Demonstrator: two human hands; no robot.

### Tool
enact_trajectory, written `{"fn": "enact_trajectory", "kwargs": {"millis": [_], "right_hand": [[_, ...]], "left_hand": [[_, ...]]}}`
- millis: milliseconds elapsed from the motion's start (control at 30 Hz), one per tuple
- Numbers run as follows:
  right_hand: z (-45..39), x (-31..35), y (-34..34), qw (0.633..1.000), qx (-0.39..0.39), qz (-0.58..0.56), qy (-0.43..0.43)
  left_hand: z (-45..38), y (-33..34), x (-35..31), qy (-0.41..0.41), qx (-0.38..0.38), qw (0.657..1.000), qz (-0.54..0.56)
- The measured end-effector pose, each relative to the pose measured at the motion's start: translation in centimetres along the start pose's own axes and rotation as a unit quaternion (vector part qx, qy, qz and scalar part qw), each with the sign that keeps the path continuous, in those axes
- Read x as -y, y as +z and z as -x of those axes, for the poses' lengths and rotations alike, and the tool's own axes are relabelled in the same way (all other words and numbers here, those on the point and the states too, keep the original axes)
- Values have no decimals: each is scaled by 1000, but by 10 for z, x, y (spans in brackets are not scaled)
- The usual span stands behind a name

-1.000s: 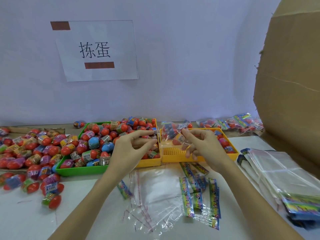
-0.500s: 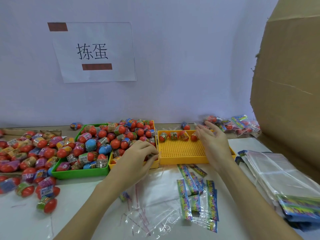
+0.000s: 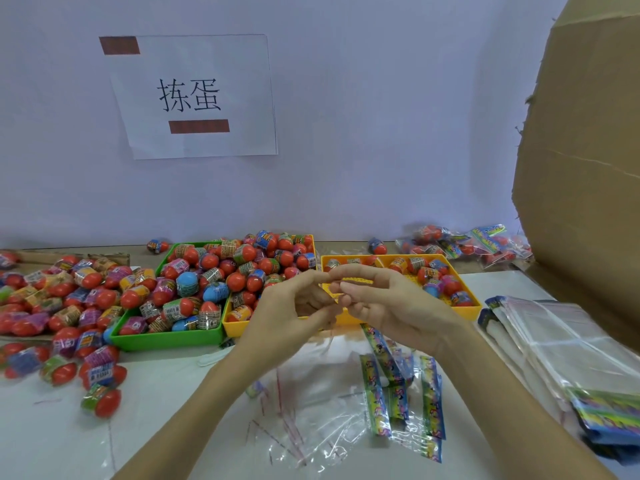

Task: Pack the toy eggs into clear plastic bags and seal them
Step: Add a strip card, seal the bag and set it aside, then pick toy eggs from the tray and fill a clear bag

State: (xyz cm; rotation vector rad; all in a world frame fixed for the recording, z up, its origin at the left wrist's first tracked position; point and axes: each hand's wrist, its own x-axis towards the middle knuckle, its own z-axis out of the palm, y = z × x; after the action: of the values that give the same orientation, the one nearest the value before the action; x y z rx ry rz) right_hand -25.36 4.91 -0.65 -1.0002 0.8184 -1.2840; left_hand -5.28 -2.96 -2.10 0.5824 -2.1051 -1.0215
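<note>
My left hand (image 3: 287, 306) and my right hand (image 3: 388, 303) meet fingertip to fingertip above the front edge of a yellow tray (image 3: 465, 313). The left fingers curl toward the right fingertips; nothing shows between them. The right fingers lie nearly straight. Several wrapped toy eggs (image 3: 429, 275) sit along the tray's back and right side. Many more eggs fill a green tray (image 3: 166, 339) and a second yellow tray (image 3: 233, 327) to the left. Empty clear bags (image 3: 311, 414) with colourful header strips (image 3: 381, 393) lie on the table below my hands.
Loose eggs (image 3: 69, 299) cover the table at the left. Packed bags (image 3: 467, 242) lie at the back right by the wall. A stack of clear bags (image 3: 561, 348) sits at the right, beside a large cardboard box (image 3: 581, 168). A paper sign (image 3: 194, 95) hangs on the wall.
The filled bag I held a second ago is out of my hands. My right hand came back from the far right of the tray and my left hand rose to meet it.
</note>
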Motion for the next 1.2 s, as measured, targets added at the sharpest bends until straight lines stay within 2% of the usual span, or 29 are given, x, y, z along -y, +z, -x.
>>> {"fn": "enact_trajectory", "kwargs": {"millis": [67,100,167,233,267,333,400,467,533,567,600,667,733,867,967,1100,1200], "right_hand": [[0,2,2,998,-49,44,-24],[0,1,3,989,-91,109,-47],[1,-1,3,936,-173,288,-102],[2,-1,3,886,-194,400,-130],[3,1,4,885,-162,421,-114],[6,3,11,894,-32,447,-26],[6,-3,20,848,77,521,53],[5,-14,27,786,92,605,90],[4,-25,31,726,72,679,83],[4,-28,32,708,70,699,73],[4,-29,32,705,68,703,68],[4,-28,32,726,65,680,78],[3,-25,32,750,69,652,88],[3,-20,29,765,66,638,55],[4,-14,22,779,54,624,9],[4,1,10,815,-14,577,-58],[7,9,1,839,-67,535,-79]], "left_hand": [[-2,-5,0,-12,-38,999,5],[-3,-9,1,-14,-62,998,2],[-4,-18,3,-28,-128,991,-13],[-5,-28,6,-39,-191,979,-66],[-6,-32,7,-40,-204,972,-110],[-7,-35,9,-45,-175,968,-172],[-7,-34,9,-59,-126,974,-180],[-6,-30,8,-59,-109,976,-177],[-5,-28,8,-24,-114,974,-193],[-5,-27,8,-1,-121,969,-213],[-5,-28,9,19,-126,963,-239],[-6,-29,10,40,-123,952,-276],[-5,-30,10,37,-122,952,-279],[-6,-30,9,48,-132,955,-261],[-6,-29,9,52,-122,963,-235],[-6,-30,11,24,-131,974,-183],[-7,-31,12,-23,-142,985,-94]]}}
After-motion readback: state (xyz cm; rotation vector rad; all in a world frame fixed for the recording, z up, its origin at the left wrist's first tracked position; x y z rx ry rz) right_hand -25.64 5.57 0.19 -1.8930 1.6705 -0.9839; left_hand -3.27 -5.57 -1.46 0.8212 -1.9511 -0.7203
